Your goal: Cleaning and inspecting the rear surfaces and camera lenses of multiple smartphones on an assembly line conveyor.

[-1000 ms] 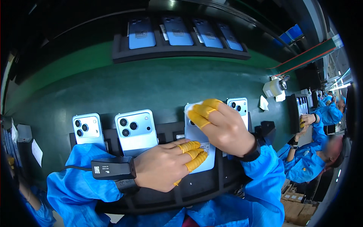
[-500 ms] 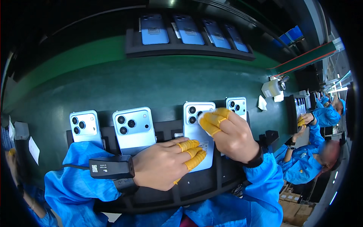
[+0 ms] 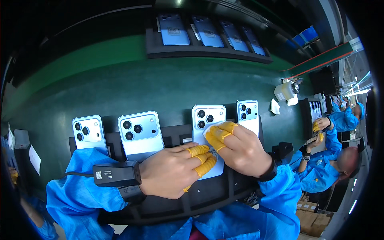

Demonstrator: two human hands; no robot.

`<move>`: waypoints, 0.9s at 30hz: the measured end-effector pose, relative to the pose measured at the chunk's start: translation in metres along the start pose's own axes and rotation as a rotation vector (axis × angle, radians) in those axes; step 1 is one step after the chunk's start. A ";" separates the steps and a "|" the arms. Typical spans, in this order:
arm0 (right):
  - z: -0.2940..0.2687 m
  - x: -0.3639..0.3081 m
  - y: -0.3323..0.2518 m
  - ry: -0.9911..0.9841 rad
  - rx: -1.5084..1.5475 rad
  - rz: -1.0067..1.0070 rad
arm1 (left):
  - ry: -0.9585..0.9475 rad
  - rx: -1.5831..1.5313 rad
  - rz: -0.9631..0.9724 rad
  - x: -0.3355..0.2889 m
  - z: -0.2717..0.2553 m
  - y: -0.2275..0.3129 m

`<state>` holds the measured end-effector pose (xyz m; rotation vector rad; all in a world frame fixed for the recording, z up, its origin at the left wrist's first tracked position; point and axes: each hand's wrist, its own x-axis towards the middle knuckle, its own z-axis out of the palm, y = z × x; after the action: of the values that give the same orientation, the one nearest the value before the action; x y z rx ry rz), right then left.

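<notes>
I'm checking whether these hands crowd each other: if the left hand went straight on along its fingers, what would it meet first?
Most likely the right hand, above the same phone that the left hand partly covers; heights are unclear, so it might slip underneath.

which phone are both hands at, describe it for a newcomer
On the green table, find the nearer black tray with four light-blue phones. Take the third phone from the left. Unlike its neighbours, it has fingers of the left hand on its back and the right hand holding a white wipe to it.
</notes>
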<state>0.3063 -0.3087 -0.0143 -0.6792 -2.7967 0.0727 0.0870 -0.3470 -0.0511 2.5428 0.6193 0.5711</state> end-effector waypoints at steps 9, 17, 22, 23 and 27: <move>0.011 0.015 -0.001 0.046 -0.029 -0.025 | -0.014 -0.057 0.007 -0.001 0.002 -0.001; -0.005 0.004 0.003 0.122 -0.081 0.066 | -0.054 -0.033 -0.004 -0.002 0.001 -0.001; 0.010 0.015 0.017 0.119 -0.008 -0.016 | -0.092 0.008 -0.021 -0.001 0.002 -0.002; 0.012 0.015 0.020 0.123 -0.011 -0.013 | -0.115 0.003 -0.029 -0.001 0.003 -0.002; 0.002 0.012 0.034 0.178 -0.063 -0.004 | -0.104 -0.008 -0.055 0.000 0.005 -0.003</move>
<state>0.3110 -0.2726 -0.0171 -0.6607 -2.6387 -0.0739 0.0882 -0.3460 -0.0564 2.5216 0.6457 0.4185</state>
